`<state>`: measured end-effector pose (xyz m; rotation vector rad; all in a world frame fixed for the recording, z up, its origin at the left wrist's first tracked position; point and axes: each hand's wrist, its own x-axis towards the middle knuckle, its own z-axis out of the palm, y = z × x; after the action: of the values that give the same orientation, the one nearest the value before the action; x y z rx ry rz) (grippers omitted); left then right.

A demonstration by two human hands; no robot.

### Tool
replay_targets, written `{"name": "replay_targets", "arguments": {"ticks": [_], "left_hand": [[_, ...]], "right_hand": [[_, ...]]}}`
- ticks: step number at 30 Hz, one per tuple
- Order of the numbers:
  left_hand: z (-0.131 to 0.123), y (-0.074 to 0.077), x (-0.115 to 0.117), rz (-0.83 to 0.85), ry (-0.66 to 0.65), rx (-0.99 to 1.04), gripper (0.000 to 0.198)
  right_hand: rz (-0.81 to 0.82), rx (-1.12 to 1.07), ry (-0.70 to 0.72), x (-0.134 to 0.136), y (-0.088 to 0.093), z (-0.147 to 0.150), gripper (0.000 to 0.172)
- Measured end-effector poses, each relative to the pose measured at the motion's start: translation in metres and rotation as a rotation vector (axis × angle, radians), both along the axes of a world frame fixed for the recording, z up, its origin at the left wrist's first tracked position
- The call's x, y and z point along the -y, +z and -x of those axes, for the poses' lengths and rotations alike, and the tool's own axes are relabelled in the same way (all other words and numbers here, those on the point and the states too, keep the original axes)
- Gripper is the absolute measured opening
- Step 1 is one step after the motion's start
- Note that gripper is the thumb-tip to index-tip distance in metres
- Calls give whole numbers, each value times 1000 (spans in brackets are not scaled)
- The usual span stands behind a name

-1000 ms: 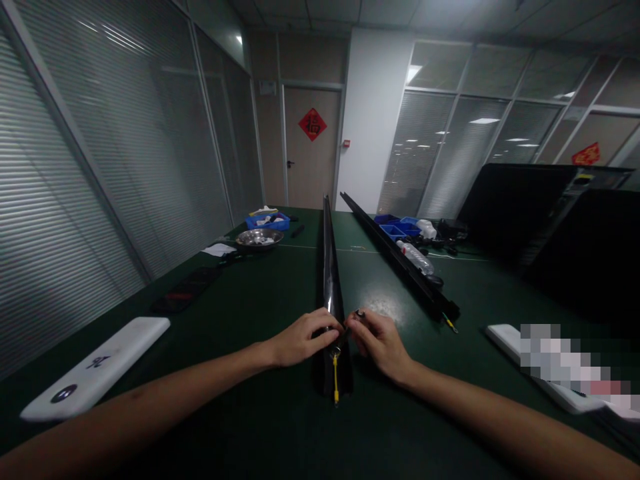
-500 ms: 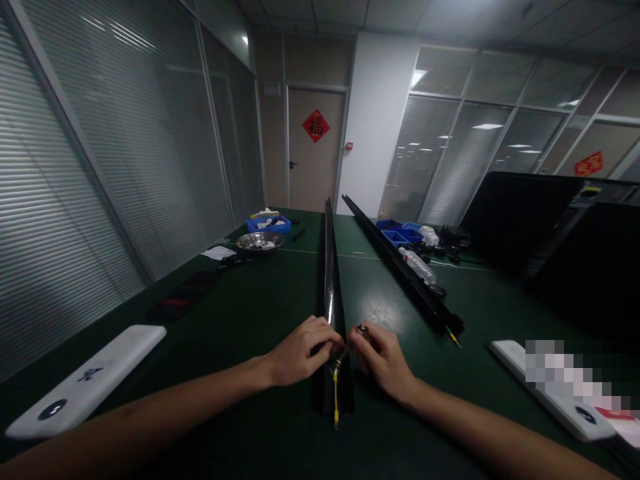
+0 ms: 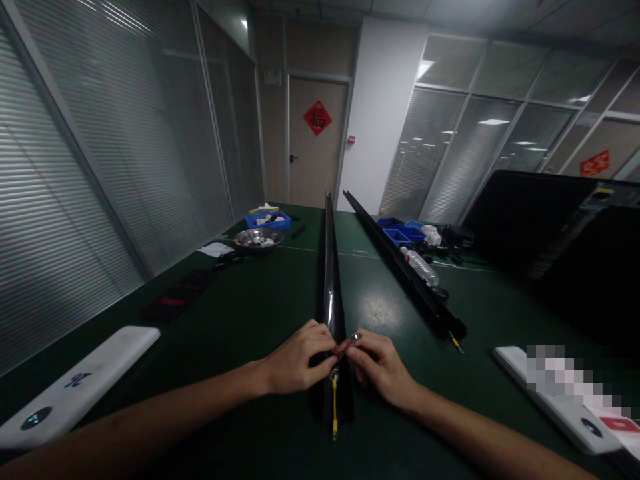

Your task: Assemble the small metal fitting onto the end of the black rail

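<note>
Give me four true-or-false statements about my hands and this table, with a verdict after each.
1. The right hand has a small metallic piece at its fingertips. True.
2. The yellow lead is at the far end of the centre black rail. False: it is at the near end.
3. The metal bowl stands left of that rail. True.
4. The clear bottle lies inside the metal bowl. False: it lies beside the other black rail.

2 black rails [image 3: 329, 287] on green table [image 3: 270, 300]
</note>
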<state>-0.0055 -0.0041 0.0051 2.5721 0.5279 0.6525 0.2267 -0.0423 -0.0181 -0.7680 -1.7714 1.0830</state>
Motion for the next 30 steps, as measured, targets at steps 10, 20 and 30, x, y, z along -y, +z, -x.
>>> {"name": "replay_targets", "arguments": {"ticks": [10,20,30], "left_hand": [[-1,0,1,22,13,-2,12],[-2,-1,-2,98,-3,-4,15],[-2,0,-2,107,1,-1,14]], "right_hand": [[-12,18,-61,2,2,1,31],[45,22,-56,4,2,2,38],[-20,31,-32,4,7,0,39]]}}
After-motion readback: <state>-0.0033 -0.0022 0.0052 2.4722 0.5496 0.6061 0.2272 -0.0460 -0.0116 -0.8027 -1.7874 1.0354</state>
